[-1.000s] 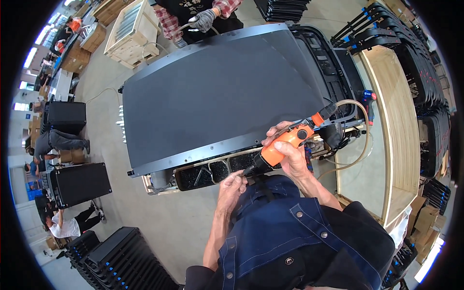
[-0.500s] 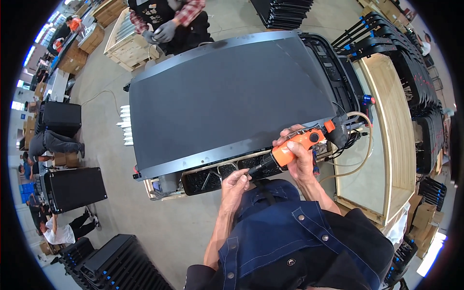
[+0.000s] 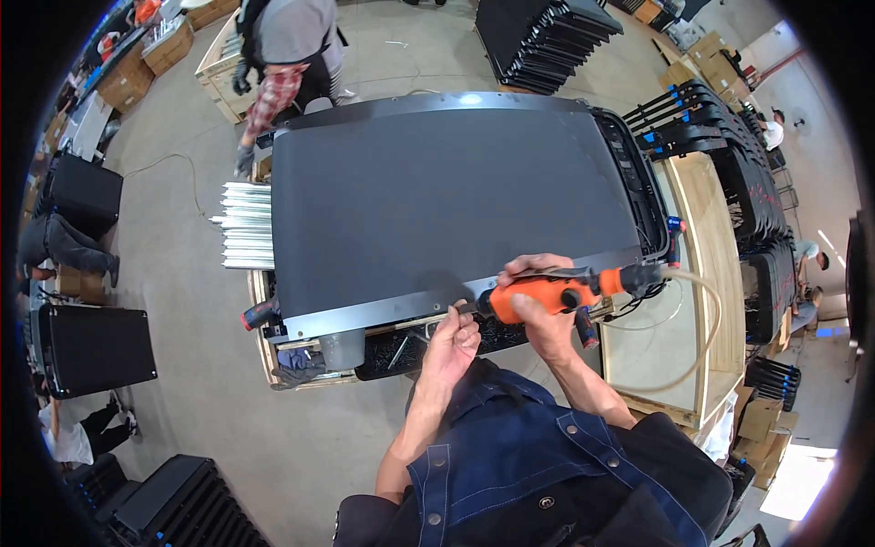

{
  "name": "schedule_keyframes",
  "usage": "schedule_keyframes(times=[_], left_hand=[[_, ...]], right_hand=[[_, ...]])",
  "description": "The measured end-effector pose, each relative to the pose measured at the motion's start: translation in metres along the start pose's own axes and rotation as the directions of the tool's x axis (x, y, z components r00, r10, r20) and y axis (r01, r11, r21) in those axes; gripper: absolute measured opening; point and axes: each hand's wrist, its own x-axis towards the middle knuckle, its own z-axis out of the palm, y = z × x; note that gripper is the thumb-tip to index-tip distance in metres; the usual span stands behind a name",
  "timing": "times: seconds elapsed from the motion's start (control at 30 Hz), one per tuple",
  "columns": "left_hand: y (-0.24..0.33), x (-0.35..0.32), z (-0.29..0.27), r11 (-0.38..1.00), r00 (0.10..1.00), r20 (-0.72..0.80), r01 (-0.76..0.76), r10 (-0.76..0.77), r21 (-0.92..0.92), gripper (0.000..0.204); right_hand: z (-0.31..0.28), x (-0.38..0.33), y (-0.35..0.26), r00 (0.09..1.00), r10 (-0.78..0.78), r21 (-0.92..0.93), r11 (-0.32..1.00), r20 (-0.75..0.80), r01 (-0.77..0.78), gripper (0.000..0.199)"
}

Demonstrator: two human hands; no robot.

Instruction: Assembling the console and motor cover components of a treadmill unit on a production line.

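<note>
Driver tip (image 3: 469, 308) (its end hidden) meets fingers (image 3: 451, 325) of the left hand (image 3: 453, 349).

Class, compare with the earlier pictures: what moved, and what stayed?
The co-worker in plaid sleeves moved left along the far side of the large dark grey panel, lowering a grey-gloved hand beside its left end. The orange power tool swung closer to level in the view. The right hand still grips it; the left hand stays at its dark tip.
</note>
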Motion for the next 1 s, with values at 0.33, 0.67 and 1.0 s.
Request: schedule_keyframes(times=[0.33, 0.67, 1.0], left_hand=[[0.017, -0.014, -0.006, 1.000, 0.975, -0.221, 0.010, -0.008, 0.010, 0.025], [0.017, -0.069, -0.023, 0.862, 0.970, -0.227, 0.039, 0.089, 0.506, 0.033], [0.021, -0.094, -0.021, 0.682, 0.961, -0.094, -0.113, 0.259, 0.722, 0.035]], right_hand=[[0.065, 0.034, 0.016, 0.779, 0.010, -0.373, 0.882, 0.628, 0.289, 0.043], [0.074, 0.029, 0.029, 0.804, 0.167, -0.417, 0.903, 0.570, 0.108, 0.032], [0.054, 0.030, 0.041, 0.798, 0.058, -0.186, 0.980, 0.600, 0.069, 0.042]])
